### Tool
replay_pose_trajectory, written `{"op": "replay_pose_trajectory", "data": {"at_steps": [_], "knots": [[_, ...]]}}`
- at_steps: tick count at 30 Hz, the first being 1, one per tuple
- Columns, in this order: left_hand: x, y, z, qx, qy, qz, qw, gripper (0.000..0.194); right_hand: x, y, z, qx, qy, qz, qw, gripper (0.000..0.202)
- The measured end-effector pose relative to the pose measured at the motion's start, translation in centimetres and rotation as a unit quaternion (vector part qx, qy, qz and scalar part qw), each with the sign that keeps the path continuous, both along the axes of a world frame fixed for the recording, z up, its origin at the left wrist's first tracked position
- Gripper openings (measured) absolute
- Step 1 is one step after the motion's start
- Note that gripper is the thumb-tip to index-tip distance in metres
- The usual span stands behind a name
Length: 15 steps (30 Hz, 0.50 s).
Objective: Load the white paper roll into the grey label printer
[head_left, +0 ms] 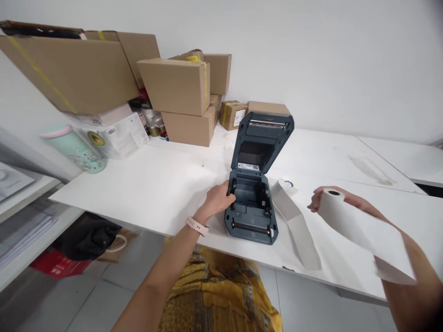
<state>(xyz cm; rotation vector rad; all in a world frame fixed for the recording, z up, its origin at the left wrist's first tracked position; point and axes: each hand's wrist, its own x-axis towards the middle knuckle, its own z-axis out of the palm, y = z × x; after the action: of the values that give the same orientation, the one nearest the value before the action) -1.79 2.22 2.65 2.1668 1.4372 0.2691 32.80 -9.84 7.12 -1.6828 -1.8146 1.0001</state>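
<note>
A dark grey label printer (248, 215) stands on the white table with its lid (260, 138) raised. The bay inside shows two black roll holders and a roller near the front; no roll sits in it. My left hand (218, 200) grips the printer's left side, its thumb over the rim by the left roll holder. To the right, above the table, my right hand (356, 201) is closed round a white paper roll (341, 219). The roll's loose end hangs over my forearm. Between printer and roll lies a curled strip of white paper (298, 227).
Cardboard boxes (173, 87) are stacked at the back left, with smaller boxes (234, 114) behind the printer. A mint tumbler (78, 150) stands at the table's left end beside a white box (119, 136). A small blue-edged ring (288, 183) lies by the paper strip.
</note>
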Motion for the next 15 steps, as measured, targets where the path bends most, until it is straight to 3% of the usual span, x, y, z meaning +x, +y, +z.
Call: {"op": "replay_pose_trajectory", "data": {"at_steps": [3,5,9,12,15], "knots": [[-0.1,0.0,-0.1,0.004,-0.009,-0.002,1.000,0.044,-5.7,2.2,3.2,0.023,-0.034,0.095,0.995,0.055],[-0.2,0.0,-0.2,0.004,-0.016,-0.001,1.000,0.043,-9.9,4.7,3.4,0.070,-0.132,0.121,0.981,0.053],[-0.3,-0.1,-0.3,-0.002,-0.024,-0.002,1.000,0.044,-14.8,9.4,0.6,0.098,-0.286,0.183,0.935,0.046],[-0.4,-0.2,-0.3,-0.009,-0.022,0.004,1.000,0.047,-15.2,10.8,-1.7,0.077,-0.318,0.204,0.922,0.043],[-0.4,-0.4,-0.3,-0.024,-0.034,0.014,0.999,0.050,-14.6,10.9,-2.9,0.066,-0.315,0.203,0.925,0.039]]}}
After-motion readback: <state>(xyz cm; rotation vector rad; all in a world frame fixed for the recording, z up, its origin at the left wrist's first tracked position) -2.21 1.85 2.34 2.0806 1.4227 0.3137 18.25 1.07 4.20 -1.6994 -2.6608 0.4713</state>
